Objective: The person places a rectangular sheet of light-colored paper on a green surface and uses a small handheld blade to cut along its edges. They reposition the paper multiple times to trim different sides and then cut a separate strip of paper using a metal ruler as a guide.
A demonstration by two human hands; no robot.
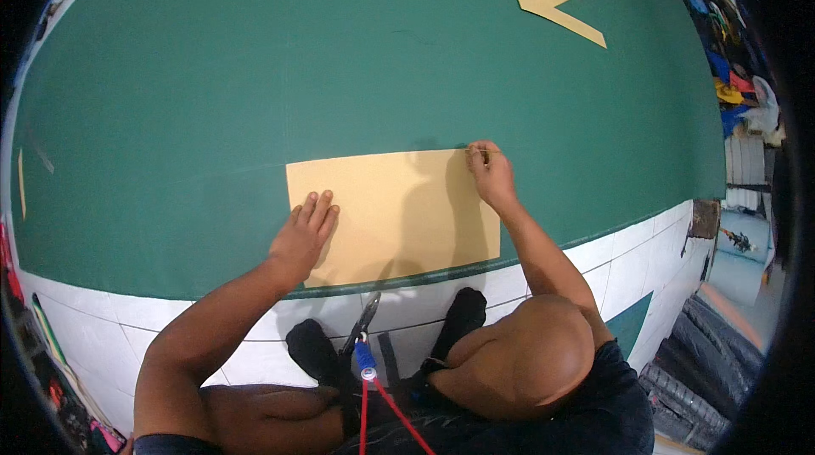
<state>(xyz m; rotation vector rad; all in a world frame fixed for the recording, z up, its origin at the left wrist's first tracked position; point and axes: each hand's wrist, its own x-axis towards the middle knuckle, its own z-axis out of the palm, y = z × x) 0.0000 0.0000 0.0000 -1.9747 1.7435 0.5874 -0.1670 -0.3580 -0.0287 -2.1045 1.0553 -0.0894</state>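
A tan rectangular sheet (390,217), like card or stiff paper, lies flat at the near edge of a large green mat (212,73). My left hand (307,230) rests on the sheet's left part, fingers stretched out and slightly spread. At the far right corner of the sheet is my right hand (492,171), its fingers curled together in a pinch. A thin pale line shows at those fingertips; whether it is the sheet's edge or a separate thin item I cannot tell. Shadows of my arms and head fall over the sheet.
A tan V-shaped cutout (556,9) lies at the far right of the mat. A narrow tan strip (22,183) is at its left edge. A red cord (365,412) with a blue clip (365,357) hangs before me over white tiles (170,319). Cluttered goods (739,90) line the right.
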